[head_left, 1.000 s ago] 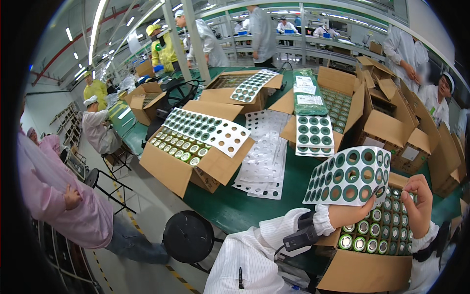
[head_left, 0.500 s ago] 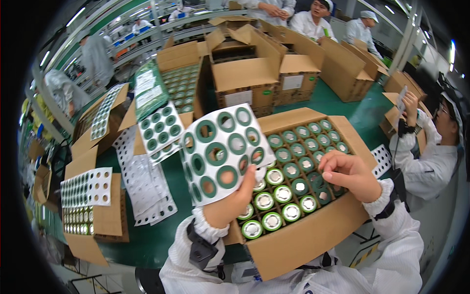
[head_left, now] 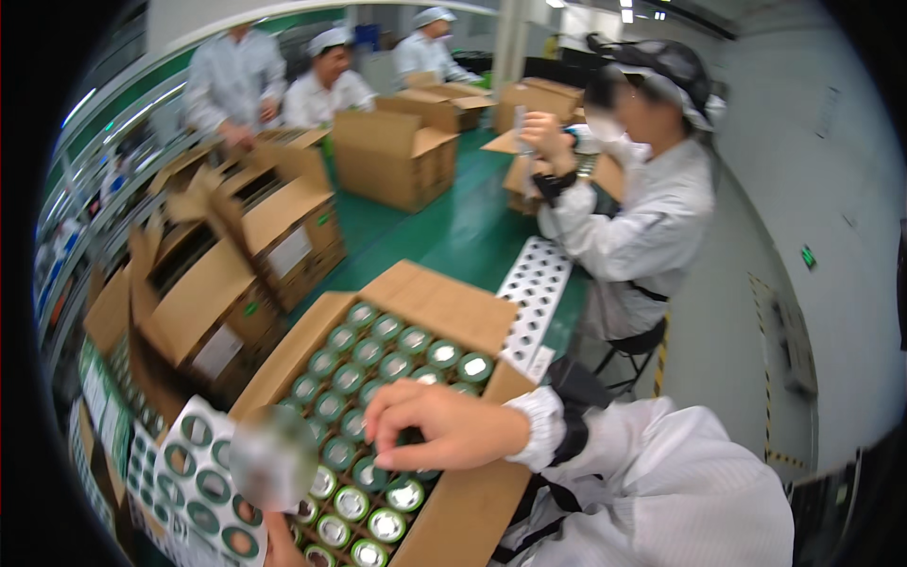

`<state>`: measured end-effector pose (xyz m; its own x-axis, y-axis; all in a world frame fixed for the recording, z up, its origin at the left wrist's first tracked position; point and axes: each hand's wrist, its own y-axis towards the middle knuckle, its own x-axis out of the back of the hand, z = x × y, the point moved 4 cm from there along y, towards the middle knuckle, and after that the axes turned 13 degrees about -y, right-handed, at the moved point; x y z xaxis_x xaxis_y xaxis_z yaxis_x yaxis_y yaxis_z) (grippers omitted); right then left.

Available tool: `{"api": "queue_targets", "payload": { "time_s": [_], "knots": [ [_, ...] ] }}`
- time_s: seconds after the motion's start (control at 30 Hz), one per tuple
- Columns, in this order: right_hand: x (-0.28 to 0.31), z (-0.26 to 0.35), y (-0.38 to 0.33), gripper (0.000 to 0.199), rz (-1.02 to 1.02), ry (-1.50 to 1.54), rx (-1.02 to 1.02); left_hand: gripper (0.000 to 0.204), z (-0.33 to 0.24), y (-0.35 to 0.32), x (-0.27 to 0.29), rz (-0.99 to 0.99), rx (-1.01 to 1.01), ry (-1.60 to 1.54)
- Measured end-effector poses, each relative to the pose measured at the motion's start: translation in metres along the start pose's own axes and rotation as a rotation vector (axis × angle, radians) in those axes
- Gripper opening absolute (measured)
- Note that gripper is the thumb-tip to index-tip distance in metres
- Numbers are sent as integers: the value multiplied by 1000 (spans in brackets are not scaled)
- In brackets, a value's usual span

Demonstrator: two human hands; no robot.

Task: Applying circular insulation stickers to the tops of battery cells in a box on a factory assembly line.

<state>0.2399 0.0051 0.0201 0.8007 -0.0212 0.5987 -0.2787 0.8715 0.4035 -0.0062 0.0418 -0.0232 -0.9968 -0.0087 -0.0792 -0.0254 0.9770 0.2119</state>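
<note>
My left hand [head_left: 282,541], mostly cut off at the lower edge, grips a white sheet [head_left: 195,469] of green ring stickers. A blurred patch covers the sheet's right part. My right hand [head_left: 449,425] hovers over or rests on the cells, its fingers bent and thumb apart from the index finger; nothing shows between them. Beneath is an open cardboard box [head_left: 444,307] of upright cylindrical cells in a divider grid. Cells [head_left: 347,379] at the far side carry dark green rings on top. Nearer cells [head_left: 351,503] show bare silver tops with bright green edges. My right hand hides several cells.
Several open cartons [head_left: 213,302] stand at the left, another carton [head_left: 392,156] farther back. A punched white sheet [head_left: 535,293] lies beyond my box on the green table [head_left: 416,241]. A co-worker [head_left: 642,203] sits at the right, hands raised; other people stand or sit behind.
My view has swung right, so the box and both hands appear farther left. The sticker sheet is still in my left hand. My right hand stays over the cells.
</note>
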Motion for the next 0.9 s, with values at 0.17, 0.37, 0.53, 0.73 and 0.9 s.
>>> {"api": "queue_targets", "payload": {
  "time_s": [0.17, 0.37, 0.53, 0.73, 0.9],
  "knots": [
    [1, 0, -8, 18, -51, 76, -116, 20, -3, 15, -27, 67, -41, 41],
    [0, 2, -7, 19, -10, -61, -71, 20, -6, 22, -38, 108, -50, 53],
    [1, 0, -4, 19, -43, -37, -72, 20, -8, 26, -45, 128, -56, 58],
    [0, 2, -4, 17, -44, -36, -77, 20, -13, 27, -49, 142, -66, 57],
    [5, 7, -15, 16, -107, -25, 119, 20, -15, 23, -46, 134, -80, 57]
  ]
}}
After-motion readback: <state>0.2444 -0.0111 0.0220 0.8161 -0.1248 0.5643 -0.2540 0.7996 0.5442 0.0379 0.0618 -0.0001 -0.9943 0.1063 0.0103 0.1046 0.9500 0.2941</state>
